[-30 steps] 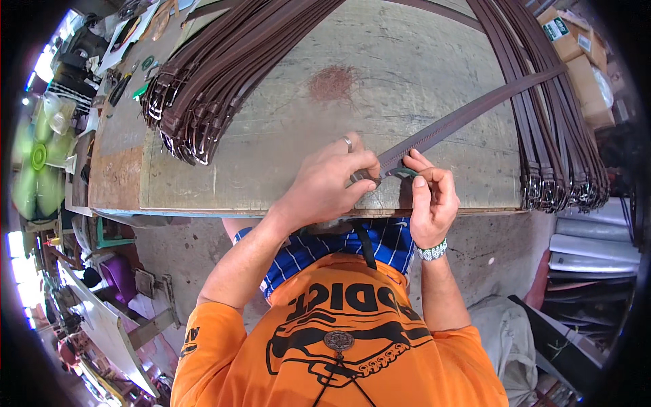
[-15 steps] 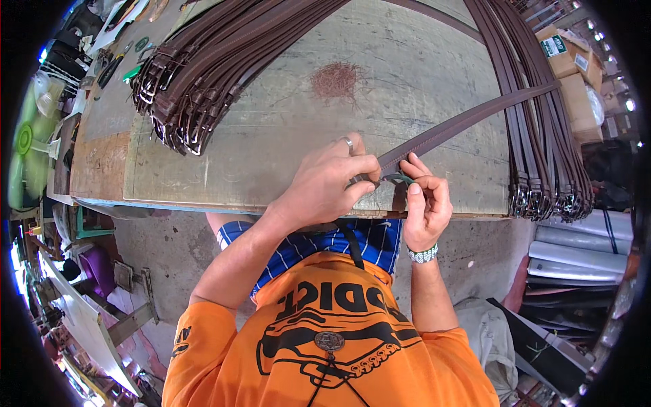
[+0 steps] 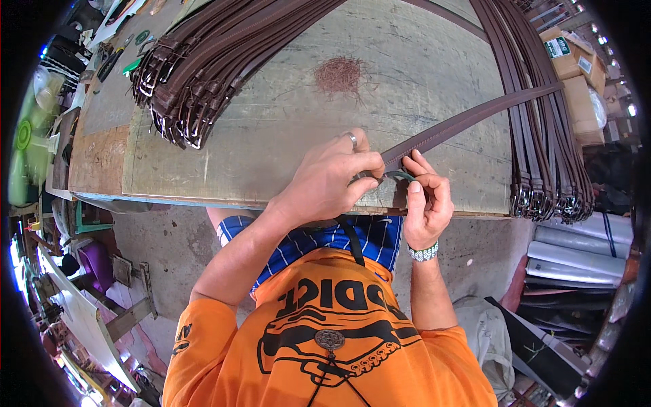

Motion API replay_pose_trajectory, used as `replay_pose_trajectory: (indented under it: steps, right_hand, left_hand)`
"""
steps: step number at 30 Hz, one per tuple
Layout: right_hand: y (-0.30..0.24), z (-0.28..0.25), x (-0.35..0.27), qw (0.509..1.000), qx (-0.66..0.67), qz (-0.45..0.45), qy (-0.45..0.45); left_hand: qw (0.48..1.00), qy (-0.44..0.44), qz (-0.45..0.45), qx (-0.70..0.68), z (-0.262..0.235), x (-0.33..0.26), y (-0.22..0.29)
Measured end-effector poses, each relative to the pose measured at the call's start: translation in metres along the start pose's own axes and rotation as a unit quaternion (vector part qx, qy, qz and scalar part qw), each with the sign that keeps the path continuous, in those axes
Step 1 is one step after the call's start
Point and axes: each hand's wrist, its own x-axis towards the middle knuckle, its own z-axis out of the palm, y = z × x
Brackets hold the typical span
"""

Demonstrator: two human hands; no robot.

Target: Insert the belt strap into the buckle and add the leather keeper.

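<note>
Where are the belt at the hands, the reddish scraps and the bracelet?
Belt (image 3: 471, 120): head view, middle of its slanting brown strap.
Scraps (image 3: 339, 74): head view, middle of the heap.
Bracelet (image 3: 424, 254): head view, middle of its visible band.

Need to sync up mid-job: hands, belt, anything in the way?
Left hand pinching near end of brown belt. Right hand pinching curved green piece. Belt slants across table, far part over belt bundle. Reddish strand pile apart from belt.
</note>
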Motion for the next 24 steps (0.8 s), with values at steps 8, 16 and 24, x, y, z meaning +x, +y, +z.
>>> replay_pose_trajectory:
  steps: [8, 16, 24]
  right_hand:
    - [-0.0022, -0.0006, 0.0002, 1.0, -0.018, 0.0, -0.01]
    - [-0.0037, 0.0001, 0.0004, 1.0, -0.026, 0.001, -0.011]
    - [-0.0038, 0.0004, 0.0006, 0.999, -0.033, 0.0, -0.013]
  left_hand:
    - [1.0, 0.0, 0.0, 0.007, 0.0014, -0.0003, -0.0008]
    - [1.0, 0.009, 0.008, -0.001, 0.0003, 0.0001, 0.0003]
    - [1.0, 0.009, 0.011, -0.003, 0.0005, -0.001, -0.001]
